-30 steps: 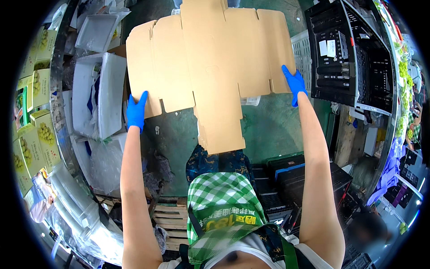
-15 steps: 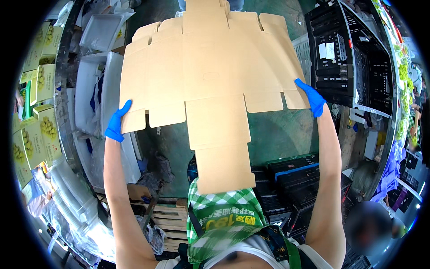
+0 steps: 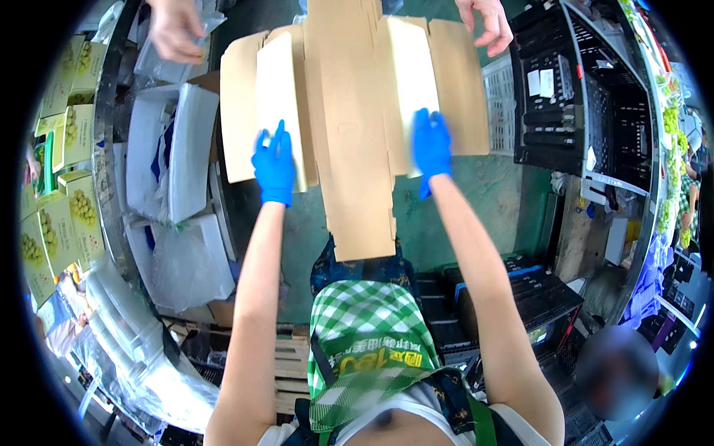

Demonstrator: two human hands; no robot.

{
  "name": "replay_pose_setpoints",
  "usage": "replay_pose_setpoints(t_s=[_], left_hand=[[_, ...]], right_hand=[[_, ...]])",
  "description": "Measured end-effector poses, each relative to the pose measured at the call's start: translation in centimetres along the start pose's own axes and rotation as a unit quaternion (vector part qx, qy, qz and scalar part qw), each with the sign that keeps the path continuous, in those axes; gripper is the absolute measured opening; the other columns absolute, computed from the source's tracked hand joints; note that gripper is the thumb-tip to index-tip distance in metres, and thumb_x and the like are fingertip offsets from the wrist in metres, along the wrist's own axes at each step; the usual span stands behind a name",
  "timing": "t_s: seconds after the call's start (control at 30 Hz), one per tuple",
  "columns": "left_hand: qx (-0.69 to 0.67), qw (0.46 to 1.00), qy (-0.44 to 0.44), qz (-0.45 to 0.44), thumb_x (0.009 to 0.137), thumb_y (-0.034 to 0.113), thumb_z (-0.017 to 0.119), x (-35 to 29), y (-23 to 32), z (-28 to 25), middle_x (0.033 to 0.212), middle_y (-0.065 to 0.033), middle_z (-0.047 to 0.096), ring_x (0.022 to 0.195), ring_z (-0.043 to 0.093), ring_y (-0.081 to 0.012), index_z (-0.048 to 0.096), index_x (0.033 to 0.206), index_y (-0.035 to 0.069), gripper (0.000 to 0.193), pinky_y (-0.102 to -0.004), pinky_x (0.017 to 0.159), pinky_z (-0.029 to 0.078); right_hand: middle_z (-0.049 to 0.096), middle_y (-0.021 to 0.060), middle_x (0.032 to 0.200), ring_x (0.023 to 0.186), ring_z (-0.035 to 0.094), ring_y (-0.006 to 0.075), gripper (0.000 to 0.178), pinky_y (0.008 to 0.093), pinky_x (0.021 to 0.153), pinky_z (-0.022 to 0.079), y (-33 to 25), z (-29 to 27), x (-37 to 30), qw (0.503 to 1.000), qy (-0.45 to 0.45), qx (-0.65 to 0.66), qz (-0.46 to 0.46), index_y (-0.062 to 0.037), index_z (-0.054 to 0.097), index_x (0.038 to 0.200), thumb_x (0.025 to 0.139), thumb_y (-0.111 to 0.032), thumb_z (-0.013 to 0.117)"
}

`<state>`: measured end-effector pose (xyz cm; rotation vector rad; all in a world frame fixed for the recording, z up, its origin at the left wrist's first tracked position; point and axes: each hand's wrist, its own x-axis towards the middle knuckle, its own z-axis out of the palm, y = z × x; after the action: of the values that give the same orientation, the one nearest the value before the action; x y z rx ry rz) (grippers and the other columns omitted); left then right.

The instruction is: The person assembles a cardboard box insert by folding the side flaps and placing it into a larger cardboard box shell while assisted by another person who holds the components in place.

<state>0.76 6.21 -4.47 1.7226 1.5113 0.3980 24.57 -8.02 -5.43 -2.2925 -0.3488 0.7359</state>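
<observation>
A flat brown cardboard box blank (image 3: 353,149) spreads out in front of me, its long middle strip reaching toward my apron. On each side a panel is bent upward, showing a pale outer face: a left pale panel (image 3: 277,89) and a right pale panel (image 3: 414,70). My left hand (image 3: 274,167), in a blue glove, lies with stretched fingers against the near end of the left one. Against the right one rests my right hand (image 3: 431,147), also gloved in blue, its fingers extended and slightly blurred. Neither hand grips anything.
Another person's bare hands, one at far left (image 3: 175,31) and one at far right (image 3: 487,26), flank the blank. White foam boxes (image 3: 193,149) stand left; black crates (image 3: 550,111) stand right. Low black crates (image 3: 535,297) sit near my right arm. Fruit cartons (image 3: 78,201) line the far left.
Both my hands have moved inward from the blank's outer corners. Its side panels are now bent up, and the blank sits a little farther away. Another person's hands have come in at the top.
</observation>
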Motion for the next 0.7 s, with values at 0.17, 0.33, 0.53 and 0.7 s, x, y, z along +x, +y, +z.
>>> replay_pose_setpoints(t_s=[0.17,0.33,0.53,0.7], left_hand=[[0.171,0.983,0.004,-0.072,0.061,0.053,0.079,1.2,-4.5,-1.5,0.121,-0.0268,0.046,0.112,0.049,-0.0388,0.037,0.132,-0.003,0.099,-0.0444,0.094,0.043],[0.077,0.983,-0.093,-0.137,0.062,0.051,0.079,3.7,-2.9,-2.0,0.106,-0.0219,0.061,0.092,0.064,-0.0305,0.046,0.123,-0.005,0.089,-0.0380,0.080,0.052],[0.131,0.988,-0.059,0.055,0.066,0.043,0.078,1.7,0.3,-1.8,0.091,-0.0177,0.067,0.085,0.066,-0.0315,0.062,0.094,0.000,0.053,-0.0391,0.074,0.052],[0.155,0.986,0.016,0.051,0.077,0.030,0.069,-1.8,8.1,4.1,0.115,-0.0217,0.055,0.082,0.061,-0.0451,0.028,0.133,0.007,0.073,-0.0479,0.069,0.051]], right_hand=[[0.051,0.0237,0.121,0.110,0.053,0.0305,0.073,0.0409,0.090,0.045,2.7,-2.8,2.6,0.997,0.034,-0.065,-0.012,0.0024,0.058,0.112,0.066,-0.053,0.073],[0.064,0.0121,0.104,0.088,0.063,0.0210,0.059,0.0359,0.076,0.052,-0.7,-4.6,4.3,0.960,-0.223,0.093,0.144,-0.0003,0.058,0.114,0.071,-0.035,0.078],[0.067,0.0133,0.097,0.083,0.065,0.0249,0.049,0.0370,0.071,0.052,-2.1,-3.8,2.4,0.985,-0.171,-0.033,0.000,-0.0046,0.064,0.108,0.070,-0.033,0.077],[0.062,0.0187,0.103,0.094,0.061,0.0362,0.060,0.0430,0.079,0.049,-5.4,0.6,-1.9,0.977,0.010,-0.181,-0.109,-0.0118,0.047,0.128,0.076,-0.030,0.068]])
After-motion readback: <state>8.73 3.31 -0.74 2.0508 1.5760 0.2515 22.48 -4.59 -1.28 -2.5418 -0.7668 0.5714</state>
